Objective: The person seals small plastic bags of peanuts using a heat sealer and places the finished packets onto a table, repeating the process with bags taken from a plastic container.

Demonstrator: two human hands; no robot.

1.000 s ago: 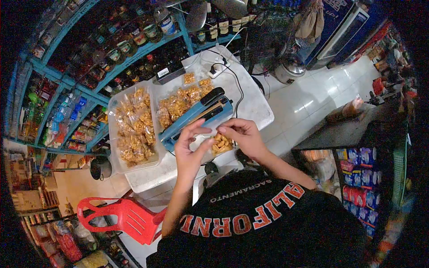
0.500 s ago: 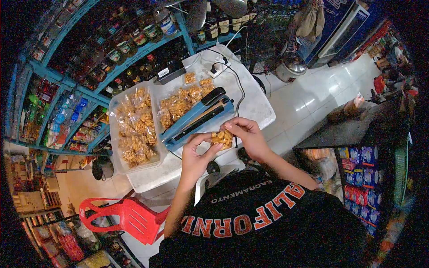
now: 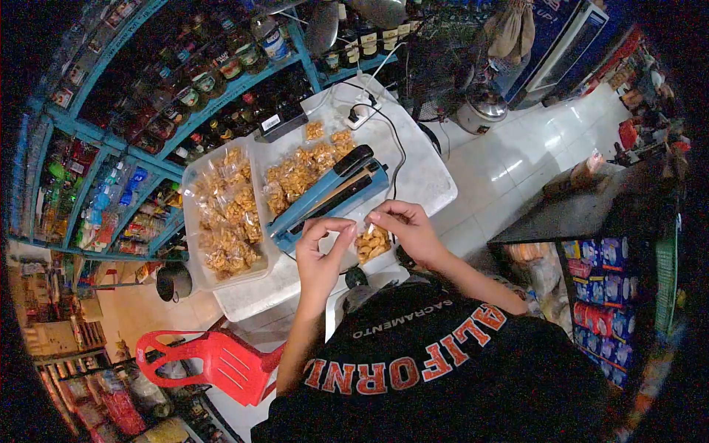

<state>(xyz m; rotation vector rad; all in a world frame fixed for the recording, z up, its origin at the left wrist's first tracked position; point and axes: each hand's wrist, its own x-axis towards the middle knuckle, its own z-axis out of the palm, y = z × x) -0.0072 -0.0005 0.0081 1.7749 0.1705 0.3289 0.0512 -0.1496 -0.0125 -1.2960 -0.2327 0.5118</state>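
Observation:
A small clear plastic bag of golden-brown nut-like snack (image 3: 373, 244) hangs between my hands, at the near edge of the table. My left hand (image 3: 323, 255) pinches its upper left corner between thumb and forefinger. At the upper right corner, my right hand (image 3: 410, 230) is closed on the bag's thin film. Just beyond my fingers lies a blue impulse bag sealer (image 3: 329, 198) with a black handle, set at a slant. Behind it, several filled snack bags (image 3: 306, 166) are heaped on the white table (image 3: 425, 177).
A clear plastic tub (image 3: 267, 260) of similar bags stands left of the sealer. A black cord (image 3: 403, 151) runs to a white power strip (image 3: 358, 118). A red plastic chair (image 3: 221, 362) is at lower left. Bottle shelves (image 3: 214, 100) rise behind the table.
The bag has gone from being cupped in my fingers to hanging lower, its contents settled below my fingertips. Both hands now grip its top edge.

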